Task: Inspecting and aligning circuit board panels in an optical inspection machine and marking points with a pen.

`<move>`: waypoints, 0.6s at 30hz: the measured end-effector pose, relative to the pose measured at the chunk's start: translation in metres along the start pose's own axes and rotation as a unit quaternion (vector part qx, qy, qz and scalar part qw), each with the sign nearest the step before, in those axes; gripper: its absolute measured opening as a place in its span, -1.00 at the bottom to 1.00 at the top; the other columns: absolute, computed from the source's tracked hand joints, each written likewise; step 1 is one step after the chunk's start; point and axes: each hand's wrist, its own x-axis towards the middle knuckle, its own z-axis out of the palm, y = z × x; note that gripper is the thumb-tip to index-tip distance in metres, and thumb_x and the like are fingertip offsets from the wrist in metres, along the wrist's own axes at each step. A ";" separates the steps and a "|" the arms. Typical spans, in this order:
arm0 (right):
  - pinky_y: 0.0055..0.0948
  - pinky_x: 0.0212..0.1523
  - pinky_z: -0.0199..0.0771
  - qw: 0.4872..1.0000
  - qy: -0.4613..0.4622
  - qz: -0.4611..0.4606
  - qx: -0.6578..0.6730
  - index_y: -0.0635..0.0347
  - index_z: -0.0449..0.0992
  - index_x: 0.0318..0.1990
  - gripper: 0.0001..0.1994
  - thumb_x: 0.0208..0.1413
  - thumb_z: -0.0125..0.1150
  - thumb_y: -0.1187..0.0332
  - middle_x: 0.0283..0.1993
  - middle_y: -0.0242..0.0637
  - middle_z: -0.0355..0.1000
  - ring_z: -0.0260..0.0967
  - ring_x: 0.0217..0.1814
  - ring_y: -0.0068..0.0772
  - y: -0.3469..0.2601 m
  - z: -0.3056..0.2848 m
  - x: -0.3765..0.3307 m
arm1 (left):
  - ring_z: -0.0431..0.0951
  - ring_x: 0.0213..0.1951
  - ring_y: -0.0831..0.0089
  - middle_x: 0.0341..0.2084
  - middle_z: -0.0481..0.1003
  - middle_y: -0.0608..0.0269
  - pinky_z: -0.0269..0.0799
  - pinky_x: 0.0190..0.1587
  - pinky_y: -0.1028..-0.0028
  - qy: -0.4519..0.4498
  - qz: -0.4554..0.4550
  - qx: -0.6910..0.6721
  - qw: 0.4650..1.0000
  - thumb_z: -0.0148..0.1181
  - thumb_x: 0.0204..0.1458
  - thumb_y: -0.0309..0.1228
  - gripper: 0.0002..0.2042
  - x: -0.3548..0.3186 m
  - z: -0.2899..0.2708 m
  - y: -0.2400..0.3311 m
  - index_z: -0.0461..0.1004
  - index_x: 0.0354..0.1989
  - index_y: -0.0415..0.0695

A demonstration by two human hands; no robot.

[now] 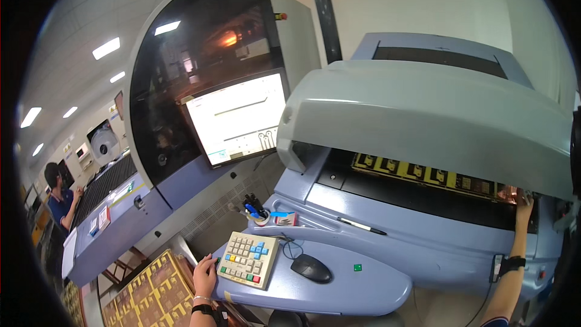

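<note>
My left hand is at the lower left, its bent fingers at the left edge of a cream keypad with coloured keys. Nothing shows in its grasp. My right arm reaches forward to the far right, where my right hand is partly under the grey hood of a blue machine. Its fingers are closed at the right end of a brown panel with yellow patterns, which looks like a circuit board panel. The hood's edge and the small size hide what lies between the fingertips.
A black mouse and a small green square lie on the blue shelf. Behind are a pen and a cup of pens. A lit monitor stands beyond. More patterned panels lie lower left. Another person sits far left.
</note>
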 end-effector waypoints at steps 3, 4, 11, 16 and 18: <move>-0.45 -0.26 0.37 0.998 -0.009 -0.018 -0.063 0.47 0.48 -0.21 -0.73 0.17 0.17 0.33 -0.33 -0.16 0.48 0.39 -0.29 -0.45 -0.009 0.010 -0.003 | 0.46 0.04 0.12 -0.05 0.51 0.07 0.35 0.11 0.30 0.001 -0.008 0.006 1.000 0.09 0.04 -0.51 -0.80 -0.005 -0.009 0.003 0.59 -0.19 -0.13; -0.42 -0.23 0.37 0.995 -0.012 -0.032 -0.099 0.46 0.47 -0.20 -0.71 0.17 0.16 0.31 -0.32 -0.13 0.47 0.39 -0.27 -0.41 -0.022 0.012 -0.007 | 0.46 0.04 0.12 -0.05 0.51 0.07 0.35 0.10 0.30 0.000 -0.004 0.009 1.000 0.09 0.04 -0.51 -0.80 -0.005 -0.009 0.002 0.59 -0.19 -0.12; -0.41 -0.14 0.35 0.988 -0.039 -0.022 -0.149 0.48 0.45 -0.17 -0.69 0.16 0.16 0.30 -0.27 -0.07 0.47 0.40 -0.20 -0.32 -0.025 0.014 -0.008 | 0.47 0.03 0.12 -0.06 0.52 0.09 0.36 0.09 0.31 0.003 0.013 0.010 1.000 0.10 0.03 -0.51 -0.81 -0.003 -0.005 -0.002 0.59 -0.21 -0.12; -0.42 -0.11 0.36 0.991 -0.056 -0.043 -0.112 0.47 0.46 -0.15 -0.70 0.16 0.15 0.32 -0.20 -0.07 0.48 0.41 -0.17 -0.33 -0.027 0.018 -0.007 | 0.47 0.02 0.11 -0.06 0.52 0.09 0.36 0.09 0.31 0.008 0.021 0.009 1.000 0.11 0.03 -0.50 -0.82 -0.003 -0.005 -0.007 0.60 -0.21 -0.11; -0.43 -0.09 0.36 0.990 -0.063 -0.095 -0.083 0.44 0.47 -0.14 -0.71 0.17 0.15 0.32 -0.17 -0.10 0.48 0.40 -0.15 -0.36 -0.027 0.021 -0.007 | 0.48 0.02 0.11 -0.06 0.52 0.08 0.36 0.09 0.31 0.004 0.024 0.002 1.000 0.10 0.03 -0.50 -0.81 -0.004 -0.006 -0.009 0.59 -0.21 -0.12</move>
